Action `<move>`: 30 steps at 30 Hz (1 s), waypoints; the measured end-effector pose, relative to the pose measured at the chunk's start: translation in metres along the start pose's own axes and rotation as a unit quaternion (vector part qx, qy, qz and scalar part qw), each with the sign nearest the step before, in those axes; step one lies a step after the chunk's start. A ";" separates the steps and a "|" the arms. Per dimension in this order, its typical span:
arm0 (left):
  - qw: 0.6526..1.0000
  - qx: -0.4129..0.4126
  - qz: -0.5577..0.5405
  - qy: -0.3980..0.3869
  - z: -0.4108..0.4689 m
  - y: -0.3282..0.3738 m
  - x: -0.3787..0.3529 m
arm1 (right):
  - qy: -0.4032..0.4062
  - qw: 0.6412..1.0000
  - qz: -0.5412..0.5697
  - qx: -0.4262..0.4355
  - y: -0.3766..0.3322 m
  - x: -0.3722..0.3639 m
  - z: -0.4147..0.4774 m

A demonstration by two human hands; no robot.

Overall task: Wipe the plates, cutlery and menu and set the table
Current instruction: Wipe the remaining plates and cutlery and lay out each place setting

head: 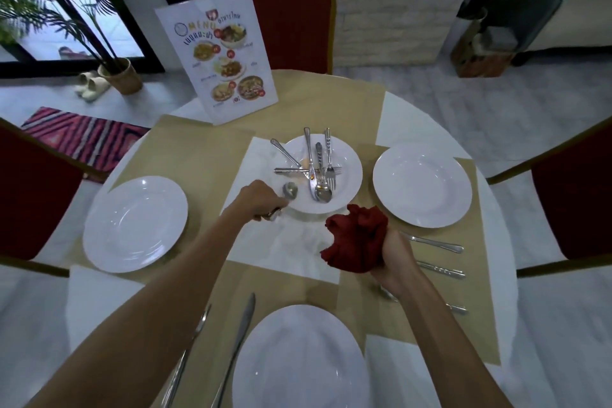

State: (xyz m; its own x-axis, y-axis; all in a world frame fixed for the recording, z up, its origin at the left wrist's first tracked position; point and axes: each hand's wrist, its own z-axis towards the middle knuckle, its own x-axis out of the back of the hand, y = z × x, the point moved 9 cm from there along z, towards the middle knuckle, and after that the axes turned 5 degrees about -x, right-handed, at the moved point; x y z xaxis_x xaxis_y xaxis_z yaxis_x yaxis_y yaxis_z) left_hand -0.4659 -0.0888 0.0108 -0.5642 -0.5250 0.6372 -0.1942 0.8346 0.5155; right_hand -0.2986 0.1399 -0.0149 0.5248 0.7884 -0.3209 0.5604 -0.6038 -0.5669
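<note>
We note the left plate (pixel 135 223) at the table's (pixel 331 103) nine o'clock and the menu (pixel 217 60) standing at eleven. The left hand (pixel 261 200) curls its fingers round a spoon (pixel 290 190), whose bowl is over the centre plate's (pixel 347 156) seven o'clock rim. Loose cutlery (pixel 318 172) lies heaped on that plate. The right hand (pixel 394 258), at five o'clock, clenches a bunched red cloth (pixel 359 238). The right plate (pixel 422 185) sits at three.

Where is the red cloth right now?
In the head view, right of centre: the red cloth is bunched in the right hand, just nearer than the middle plate piled with cutlery.
</note>
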 end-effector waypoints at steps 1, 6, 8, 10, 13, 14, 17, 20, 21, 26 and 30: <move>0.998 0.001 -0.056 -0.008 -0.016 0.004 -0.004 | 0.004 1.000 0.015 -0.002 0.002 -0.001 0.001; 0.961 -0.053 -0.271 0.004 -0.092 0.030 -0.043 | 0.001 0.985 0.170 -0.003 0.011 -0.029 -0.008; 0.958 -0.070 -0.277 0.027 -0.120 0.039 -0.067 | -0.008 0.986 0.164 -0.025 0.023 -0.054 -0.014; 0.961 -0.078 -0.255 0.079 -0.143 0.040 -0.081 | -0.020 0.995 0.091 -0.022 0.030 -0.074 -0.023; 0.957 -0.085 -0.251 0.118 -0.170 0.029 -0.081 | -0.016 0.998 -0.005 0.053 0.018 -0.081 -0.034; 0.959 -0.092 -0.241 0.115 -0.176 0.026 -0.078 | -0.011 0.996 -0.027 0.080 0.012 -0.080 -0.037; 0.974 -0.108 -0.172 0.103 -0.189 0.020 -0.059 | -0.008 0.987 -0.110 0.121 0.000 -0.077 -0.039; 0.986 -0.127 -0.085 0.063 -0.192 0.022 -0.032 | -0.047 0.973 -0.178 0.139 -0.007 -0.083 -0.047; 0.987 -0.134 -0.064 0.054 -0.194 0.022 -0.020 | -0.052 0.965 -0.206 0.156 -0.016 -0.084 -0.052; 0.974 -0.183 0.122 0.046 -0.207 0.037 0.028 | -0.132 0.825 -0.490 0.248 -0.051 -0.099 -0.083; 0.932 -0.264 0.242 0.048 -0.221 0.072 0.018 | -0.285 0.636 -0.692 0.190 -0.023 -0.121 -0.121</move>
State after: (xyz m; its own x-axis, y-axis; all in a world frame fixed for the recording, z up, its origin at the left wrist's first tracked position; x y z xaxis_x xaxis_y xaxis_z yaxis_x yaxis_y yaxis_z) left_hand -0.3128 -0.0746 0.1859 -0.4038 -0.1422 0.9037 0.5010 0.7922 0.3485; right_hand -0.2977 0.0443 0.1286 -0.6800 0.5138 0.5230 -0.0192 0.7006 -0.7133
